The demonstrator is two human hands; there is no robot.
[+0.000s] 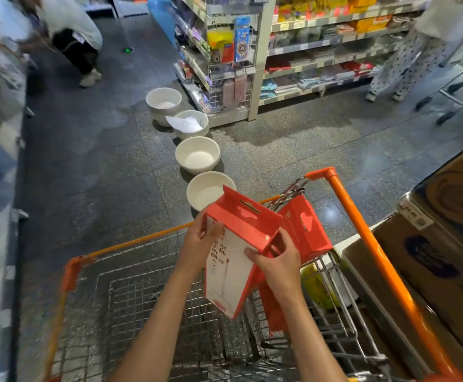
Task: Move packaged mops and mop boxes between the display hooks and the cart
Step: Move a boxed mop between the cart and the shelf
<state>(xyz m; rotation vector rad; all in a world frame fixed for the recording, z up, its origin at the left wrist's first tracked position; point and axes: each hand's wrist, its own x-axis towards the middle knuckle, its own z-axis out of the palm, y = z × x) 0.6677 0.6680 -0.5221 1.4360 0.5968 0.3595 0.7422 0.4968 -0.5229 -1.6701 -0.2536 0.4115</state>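
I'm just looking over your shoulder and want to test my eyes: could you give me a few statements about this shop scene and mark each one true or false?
1. Both hands hold the red and white box over the cart. True: the left hand is on its left edge and the right hand on its right side.
2. A second red box stands in the cart behind the held one. True.
3. Two white bowls sit on the floor. False: four white bowls stand in a row.
4. The cart's frame is blue. False: it is orange.
5. A sheet of paper lies on one of the bowls. True.
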